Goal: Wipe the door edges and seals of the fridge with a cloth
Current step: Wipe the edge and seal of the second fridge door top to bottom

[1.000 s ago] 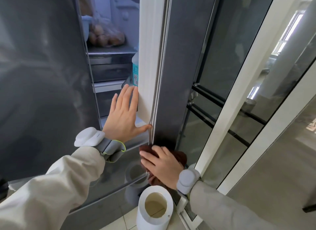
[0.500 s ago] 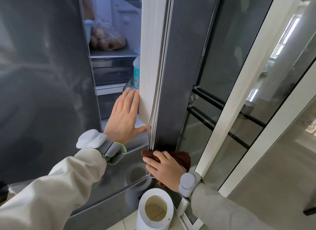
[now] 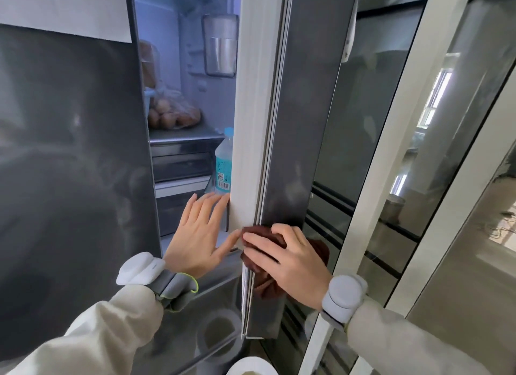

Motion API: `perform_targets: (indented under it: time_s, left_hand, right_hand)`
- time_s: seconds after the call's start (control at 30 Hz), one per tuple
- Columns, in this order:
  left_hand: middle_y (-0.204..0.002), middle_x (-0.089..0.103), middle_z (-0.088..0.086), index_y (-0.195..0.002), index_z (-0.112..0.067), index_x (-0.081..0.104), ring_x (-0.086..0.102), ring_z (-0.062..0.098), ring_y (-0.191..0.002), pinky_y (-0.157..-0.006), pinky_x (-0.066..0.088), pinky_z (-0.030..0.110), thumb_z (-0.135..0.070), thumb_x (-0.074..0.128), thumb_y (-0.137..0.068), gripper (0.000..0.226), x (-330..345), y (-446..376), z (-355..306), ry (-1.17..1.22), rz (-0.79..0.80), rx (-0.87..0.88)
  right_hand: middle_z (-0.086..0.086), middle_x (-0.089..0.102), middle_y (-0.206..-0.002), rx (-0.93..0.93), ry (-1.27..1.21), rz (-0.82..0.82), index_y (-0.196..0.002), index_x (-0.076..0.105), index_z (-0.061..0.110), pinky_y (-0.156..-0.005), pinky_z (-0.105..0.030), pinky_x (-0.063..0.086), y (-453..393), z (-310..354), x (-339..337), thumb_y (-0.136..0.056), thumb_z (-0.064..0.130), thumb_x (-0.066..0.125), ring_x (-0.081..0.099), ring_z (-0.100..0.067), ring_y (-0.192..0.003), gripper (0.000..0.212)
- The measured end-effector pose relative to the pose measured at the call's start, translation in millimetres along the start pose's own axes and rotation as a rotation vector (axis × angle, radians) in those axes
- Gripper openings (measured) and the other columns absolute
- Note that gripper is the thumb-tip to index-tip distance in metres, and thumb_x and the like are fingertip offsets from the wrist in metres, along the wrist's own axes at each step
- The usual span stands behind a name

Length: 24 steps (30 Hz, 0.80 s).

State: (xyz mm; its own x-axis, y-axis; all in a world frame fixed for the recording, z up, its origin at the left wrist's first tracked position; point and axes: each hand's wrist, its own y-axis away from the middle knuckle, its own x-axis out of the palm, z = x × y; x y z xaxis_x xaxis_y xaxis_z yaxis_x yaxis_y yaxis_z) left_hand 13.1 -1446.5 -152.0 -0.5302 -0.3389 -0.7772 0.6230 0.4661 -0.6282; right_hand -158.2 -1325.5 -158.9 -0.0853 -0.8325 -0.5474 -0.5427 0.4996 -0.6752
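Behind the open fridge door (image 3: 296, 123), at about eleven o'clock, a lit shelf holds a bag of round brown produce (image 3: 173, 113), with a blue-labelled bottle (image 3: 224, 165) standing just beside the white door seal (image 3: 251, 109). Glossy dark panels flank the gap — a white-framed glass partition (image 3: 391, 179) crowds the door at three o'clock. At six o'clock, the right hand (image 3: 290, 257) has its grip pressing a brown cloth (image 3: 262, 279) onto the door's edge; the left hand (image 3: 199, 235), fingers straight, rests on the seal.
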Motion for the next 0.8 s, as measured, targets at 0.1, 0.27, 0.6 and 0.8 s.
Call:
perform_targets:
  time_s: [0.1,0.27,0.6,0.8]
  left_hand:
    - [-0.118,0.056,0.010,-0.129,-0.005,0.046,0.049,0.027,-0.115,-0.112,0.011,0.039,-0.056,0.017,-0.095,0.068,-7.5,-3.4,-0.7,0.051,-0.026,-0.017]
    - [-0.125,0.054,0.009,-0.136,-0.003,0.037,0.047,0.023,-0.121,-0.113,0.010,0.032,-0.058,0.013,-0.091,0.075,-18.3,-22.2,-5.9,0.169,-0.061,-0.054]
    - [-0.120,0.060,0.007,-0.140,-0.006,0.030,0.051,0.018,-0.114,-0.106,0.024,0.028,-0.056,0.020,-0.086,0.074,-32.4,-27.3,-12.0,0.310,-0.047,-0.076]
    - [-0.112,0.051,-0.006,-0.136,-0.014,0.034,0.053,0.013,-0.102,-0.088,0.045,0.032,-0.047,0.052,-0.088,0.061,-60.5,-56.4,-24.7,0.641,-0.146,-0.202]
  right_hand:
    - [-0.006,0.064,-0.120,-0.010,0.068,-0.071,-0.107,0.070,0.011,-0.078,-0.037,0.040,-29.8,-26.0,-22.6,-0.093,0.008,0.048,0.044,-0.029,-0.096,0.026]
    - [-0.007,0.065,-0.120,-0.007,0.158,-0.149,-0.106,0.071,0.010,-0.078,-0.039,0.036,-59.8,-49.0,-39.3,-0.090,0.009,0.056,0.042,-0.031,-0.098,0.021]
    - [-0.002,0.065,-0.118,-0.114,0.076,-0.010,-0.095,0.070,0.012,-0.072,-0.036,0.039,-9.2,-5.7,-0.6,-0.093,0.008,0.053,0.045,-0.029,-0.092,0.018]
    - [-0.004,0.066,-0.118,-0.058,0.073,-0.106,-0.099,0.071,0.011,-0.073,-0.037,0.037,-44.4,-33.3,-29.5,-0.093,0.011,0.054,0.044,-0.029,-0.092,0.019]
